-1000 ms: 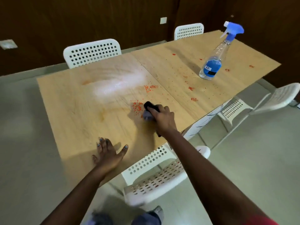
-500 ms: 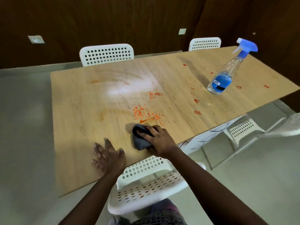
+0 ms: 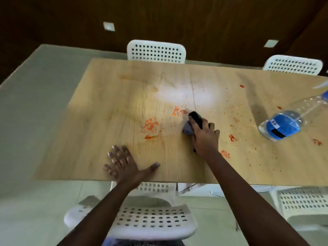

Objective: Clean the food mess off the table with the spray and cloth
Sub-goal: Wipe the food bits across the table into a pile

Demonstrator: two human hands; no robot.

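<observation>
My right hand point(image 3: 205, 134) grips a dark grey cloth point(image 3: 188, 127) and presses it on the wooden table point(image 3: 110, 96), just right of the middle. Orange food bits point(image 3: 150, 124) lie scattered to the left of the cloth, with a second patch point(image 3: 177, 110) right beyond it. More red specks point(image 3: 231, 137) dot the right half. My left hand point(image 3: 124, 164) rests flat with spread fingers near the front edge. The clear spray bottle point(image 3: 282, 126) with its blue label stands at the right; its top is cut off by the frame.
White perforated chairs stand around the table: one at the far side point(image 3: 156, 51), another far right point(image 3: 292, 65), one tucked under the near edge point(image 3: 150, 221) and one at the near right point(image 3: 305, 203). A dark wooden wall is behind. A pale floor lies to the left.
My right hand has pushed the cloth away from the front edge, forward and to the right, past the orange patch. The camera has tilted down. My left hand stays flat near the edge.
</observation>
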